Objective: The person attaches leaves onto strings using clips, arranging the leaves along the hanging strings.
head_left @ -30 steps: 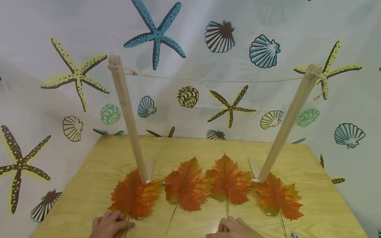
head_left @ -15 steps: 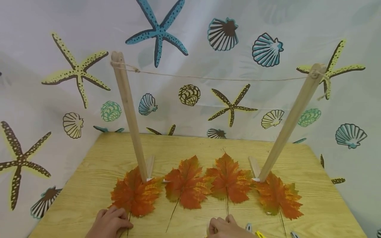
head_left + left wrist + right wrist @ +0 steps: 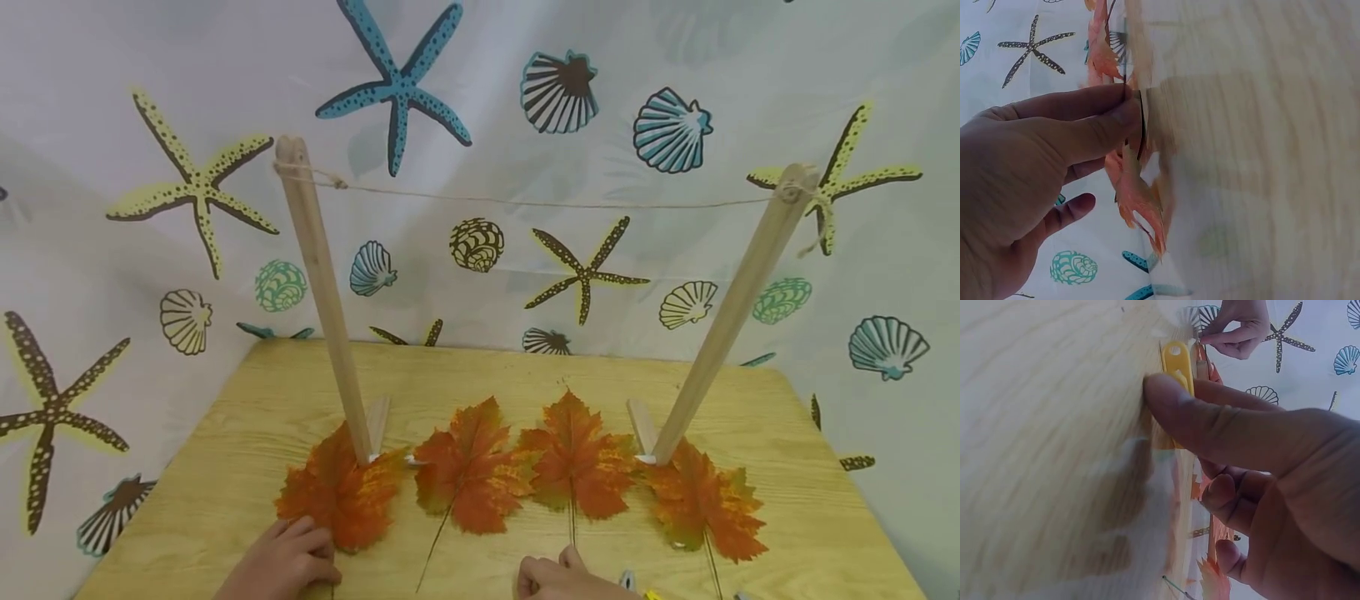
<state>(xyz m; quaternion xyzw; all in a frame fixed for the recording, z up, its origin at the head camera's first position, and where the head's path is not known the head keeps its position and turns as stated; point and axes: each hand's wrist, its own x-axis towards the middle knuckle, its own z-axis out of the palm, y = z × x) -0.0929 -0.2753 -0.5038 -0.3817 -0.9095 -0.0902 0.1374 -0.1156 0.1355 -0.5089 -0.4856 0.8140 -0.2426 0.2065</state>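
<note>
In the head view my left hand (image 3: 285, 560) is at the lower edge of the leftmost orange maple leaf (image 3: 337, 496). The left wrist view shows its thumb and fingers pinching the thin dark leaf stem (image 3: 1143, 125). My right hand (image 3: 564, 579) is low on the table, below the stem of the third leaf (image 3: 577, 458). Between its thumb and index finger it grips a yellow clothespin (image 3: 1176, 357), seen in the right wrist view; the thumb covers part of it. Two more leaves, the second (image 3: 468, 471) and the rightmost (image 3: 701, 500), lie flat.
Two wooden posts (image 3: 322, 292) (image 3: 731, 325) stand on the table (image 3: 480, 367) behind the leaves, joined near their tops by a twine line (image 3: 525, 202). A grey clip (image 3: 627, 580) and another yellow clip (image 3: 651, 595) lie right of my right hand. A shell-printed cloth (image 3: 465, 108) hangs behind.
My left hand has moved in over the first leaf's stem, its fingers drawing together there. My right hand has shifted slightly left and down, baring the clips beside it.
</note>
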